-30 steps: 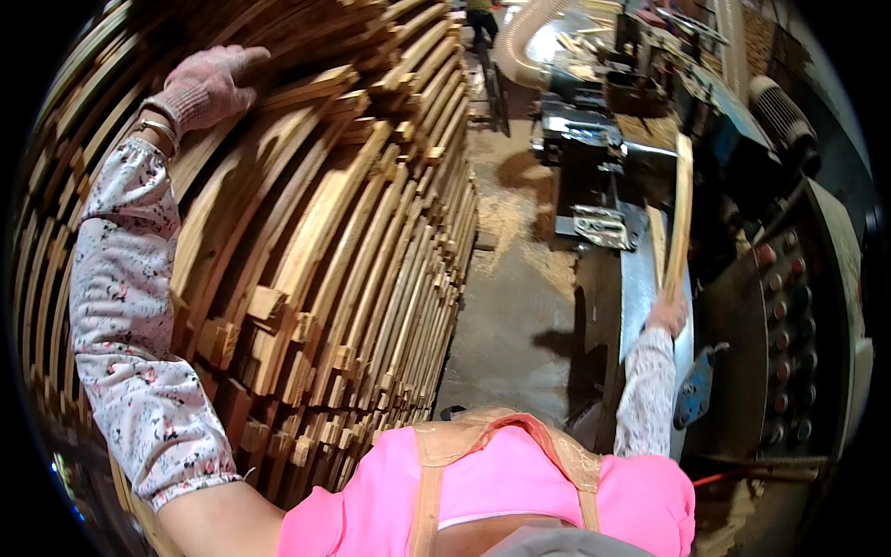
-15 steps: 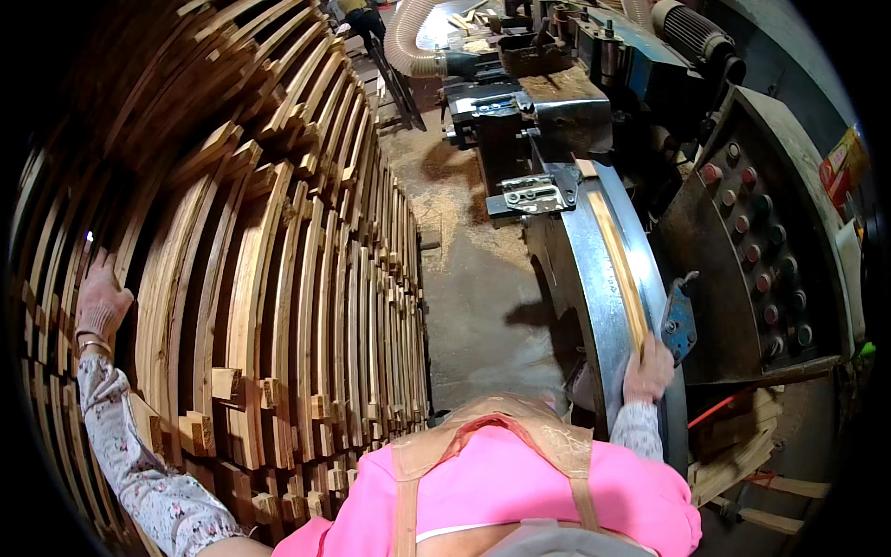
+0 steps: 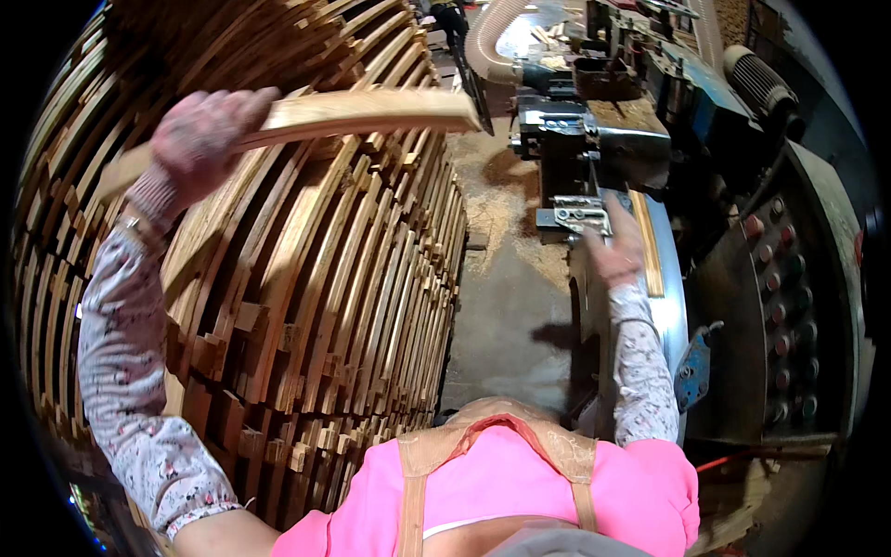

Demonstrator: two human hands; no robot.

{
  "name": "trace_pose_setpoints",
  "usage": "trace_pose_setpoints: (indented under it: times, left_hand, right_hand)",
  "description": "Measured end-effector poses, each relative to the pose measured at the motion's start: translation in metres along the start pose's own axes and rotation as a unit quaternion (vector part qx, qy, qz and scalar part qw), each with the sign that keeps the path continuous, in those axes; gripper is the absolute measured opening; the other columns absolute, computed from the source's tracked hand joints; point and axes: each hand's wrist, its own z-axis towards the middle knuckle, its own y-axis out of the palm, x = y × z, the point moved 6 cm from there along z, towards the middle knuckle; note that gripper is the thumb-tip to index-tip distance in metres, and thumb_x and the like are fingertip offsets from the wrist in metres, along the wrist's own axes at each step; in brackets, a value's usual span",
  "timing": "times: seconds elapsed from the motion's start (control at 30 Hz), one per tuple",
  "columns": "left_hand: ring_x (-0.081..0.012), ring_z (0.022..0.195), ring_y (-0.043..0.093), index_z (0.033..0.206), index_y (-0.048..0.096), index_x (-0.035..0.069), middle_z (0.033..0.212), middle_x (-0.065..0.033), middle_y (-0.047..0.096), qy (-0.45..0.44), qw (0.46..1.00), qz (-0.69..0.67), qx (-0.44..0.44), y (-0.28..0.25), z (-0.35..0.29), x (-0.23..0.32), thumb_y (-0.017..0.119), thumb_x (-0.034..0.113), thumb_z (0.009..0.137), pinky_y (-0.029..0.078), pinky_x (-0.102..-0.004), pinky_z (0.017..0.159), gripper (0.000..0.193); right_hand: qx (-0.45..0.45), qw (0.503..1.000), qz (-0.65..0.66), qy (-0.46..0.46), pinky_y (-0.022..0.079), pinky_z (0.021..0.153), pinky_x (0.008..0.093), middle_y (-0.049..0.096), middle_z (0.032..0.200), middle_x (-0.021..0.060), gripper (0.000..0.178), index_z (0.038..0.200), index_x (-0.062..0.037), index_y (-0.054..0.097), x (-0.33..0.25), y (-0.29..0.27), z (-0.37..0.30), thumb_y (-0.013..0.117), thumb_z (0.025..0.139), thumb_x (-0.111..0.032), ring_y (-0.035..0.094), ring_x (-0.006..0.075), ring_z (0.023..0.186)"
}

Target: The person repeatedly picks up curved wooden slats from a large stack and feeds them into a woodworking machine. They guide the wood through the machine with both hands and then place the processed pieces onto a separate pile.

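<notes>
My left hand (image 3: 206,139), in a pinkish knit glove, is closed around a slightly curved wooden slat (image 3: 371,110) lifted in front of the stacked wood. The slat's free end points right, toward the machine. My right hand (image 3: 620,249) is at the machine's metal bed (image 3: 676,320), beside a small clamp-like metal guide (image 3: 577,215). Its thumb is spread from the stretched fingers, and the fingertips seem to touch the guide. Just right of this hand, a light wooden strip (image 3: 652,265) lies lengthwise on the bed.
Tall stacks of curved wooden slats (image 3: 316,306) fill the left side. A slanted control panel (image 3: 775,306) with several buttons stands at right, near a blue metal bracket (image 3: 694,367). A ribbed hose (image 3: 492,42) runs behind the machine. Sawdust covers part of the floor (image 3: 501,334).
My left hand has risen from the stack with a slat in it. My right hand has moved forward from the strip's near end to the guide. The strip lies farther along the bed.
</notes>
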Motion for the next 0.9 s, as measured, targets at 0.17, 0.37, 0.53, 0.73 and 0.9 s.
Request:
trace_pose_setpoints:
  times: [0.17, 0.37, 0.53, 0.73, 0.9]
  left_hand:
    - [-0.0188, 0.093, 0.064, 0.141, 0.055, 0.014, 0.11, -0.0033, 0.061, 0.151, 0.973, 0.11, 0.133, -0.004, 0.113, 0.109, 0.062, 0.026, 0.1, 0.054, -0.0375, 0.085, 0.043]
    - [-0.0202, 0.086, 0.063, 0.122, 0.069, 0.014, 0.096, -0.0023, 0.062, 0.285, 0.927, -0.074, 0.232, -0.041, 0.204, 0.238, 0.072, 0.024, 0.093, 0.057, -0.0345, 0.072, 0.03]
    - [-0.0187, 0.085, 0.065, 0.12, 0.065, 0.018, 0.089, 0.002, 0.062, 0.362, 0.875, -0.138, 0.291, -0.09, 0.244, 0.318, 0.071, 0.021, 0.091, 0.052, -0.0336, 0.068, 0.029]
    - [-0.0186, 0.092, 0.064, 0.13, 0.064, 0.022, 0.102, 0.0031, 0.064, 0.399, 0.86, -0.121, 0.295, -0.127, 0.27, 0.382, 0.068, 0.025, 0.094, 0.043, -0.0419, 0.09, 0.036]
    - [-0.0184, 0.093, 0.061, 0.102, 0.065, 0.021, 0.095, 0.0015, 0.061, 0.316, 0.83, -0.267, 0.375, -0.126, 0.286, 0.46, 0.067, 0.024, 0.086, 0.044, -0.0427, 0.09, 0.017]
  right_hand:
    - [-0.07, 0.964, -0.007, -0.255, 0.048, 0.106, 0.0446, 0.066, 0.132, 0.0174, 0.073, 0.15, -0.0146, 0.056, -0.134, -0.002, -0.003, 0.082, 0.083, -0.028, 0.061, 0.0356, 0.124]
    - [-0.097, 0.995, -0.03, 0.027, 0.051, 0.096, 0.0473, 0.066, 0.119, 0.0194, 0.075, 0.146, -0.0007, 0.055, -0.042, -0.053, -0.158, 0.08, 0.077, -0.017, 0.063, 0.0377, 0.106]
    - [-0.001, 0.992, -0.126, 0.024, 0.049, 0.096, 0.0529, 0.067, 0.116, 0.0216, 0.072, 0.14, -0.0033, 0.058, -0.024, -0.105, -0.226, 0.082, 0.074, -0.016, 0.061, 0.0436, 0.105]
    - [0.028, 0.959, -0.211, 0.187, 0.05, 0.088, 0.0557, 0.065, 0.107, 0.0228, 0.06, 0.134, -0.0039, 0.062, -0.012, -0.149, -0.297, 0.078, 0.077, -0.014, 0.061, 0.0456, 0.1]
    - [-0.045, 0.896, -0.301, 0.324, 0.051, 0.089, 0.0548, 0.065, 0.108, 0.0216, 0.063, 0.139, -0.009, 0.06, -0.001, -0.16, -0.338, 0.079, 0.08, -0.019, 0.061, 0.0436, 0.1]
